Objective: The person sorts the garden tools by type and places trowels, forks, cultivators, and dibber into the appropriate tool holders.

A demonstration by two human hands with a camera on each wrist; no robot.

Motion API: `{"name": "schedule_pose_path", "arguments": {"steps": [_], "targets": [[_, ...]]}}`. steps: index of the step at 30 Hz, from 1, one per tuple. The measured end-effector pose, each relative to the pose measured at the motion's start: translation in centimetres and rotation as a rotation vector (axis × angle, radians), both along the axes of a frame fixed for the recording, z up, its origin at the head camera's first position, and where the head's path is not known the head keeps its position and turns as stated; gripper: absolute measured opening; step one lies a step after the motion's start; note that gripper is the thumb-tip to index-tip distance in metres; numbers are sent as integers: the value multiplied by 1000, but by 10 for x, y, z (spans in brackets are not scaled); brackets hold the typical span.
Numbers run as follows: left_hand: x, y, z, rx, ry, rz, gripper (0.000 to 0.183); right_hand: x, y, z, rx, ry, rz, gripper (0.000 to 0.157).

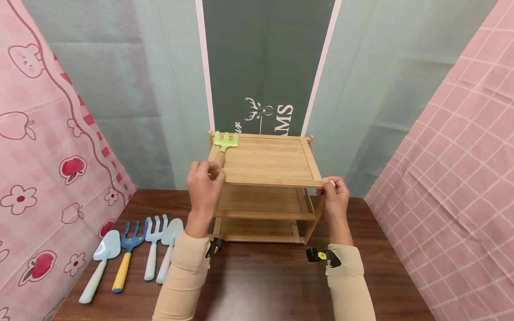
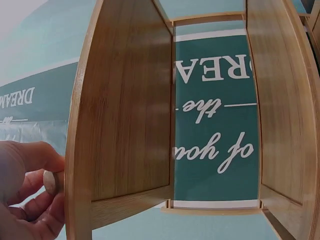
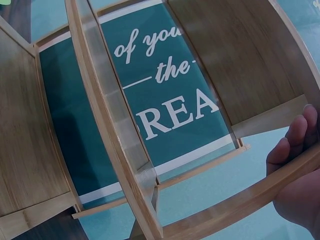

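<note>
A three-tier wooden shelf rack (image 1: 269,160) stands at the back of the table. A small garden hand fork with green tines (image 1: 226,141) and a wooden handle lies along the left side of its top board. My left hand (image 1: 205,187) pinches the handle's end near the front left corner; the left wrist view shows the rounded handle tip (image 2: 50,182) between thumb and fingers, beside the board's edge. My right hand (image 1: 336,198) grips the rack's front right corner, its thumb and fingers on either side of the wooden frame (image 3: 240,207) in the right wrist view.
Left on the brown table (image 1: 257,281) lie a pale trowel (image 1: 108,245), a blue fork with yellow handle (image 1: 122,272), a light blue fork (image 1: 151,258) and another pale trowel (image 1: 174,229). Pink cloths (image 1: 445,156) hang at both sides, a green curtain (image 1: 269,49) behind the rack.
</note>
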State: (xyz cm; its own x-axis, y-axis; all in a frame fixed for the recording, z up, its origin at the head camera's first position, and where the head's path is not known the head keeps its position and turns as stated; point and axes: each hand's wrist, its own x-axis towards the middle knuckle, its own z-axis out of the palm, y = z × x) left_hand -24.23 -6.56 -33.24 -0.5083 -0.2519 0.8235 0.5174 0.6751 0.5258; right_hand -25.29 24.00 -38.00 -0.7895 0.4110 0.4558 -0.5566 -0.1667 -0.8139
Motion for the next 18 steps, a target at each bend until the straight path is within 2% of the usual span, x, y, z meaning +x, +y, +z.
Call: {"name": "schedule_pose_path", "arguments": {"steps": [10,18], "targets": [[2,1,-3,-79,-34,38,9,1,0,1,-9,-10,3,12],[4,1,-2,-77,-63,30,11,1,0,0,-10,-11,6,12]]}}
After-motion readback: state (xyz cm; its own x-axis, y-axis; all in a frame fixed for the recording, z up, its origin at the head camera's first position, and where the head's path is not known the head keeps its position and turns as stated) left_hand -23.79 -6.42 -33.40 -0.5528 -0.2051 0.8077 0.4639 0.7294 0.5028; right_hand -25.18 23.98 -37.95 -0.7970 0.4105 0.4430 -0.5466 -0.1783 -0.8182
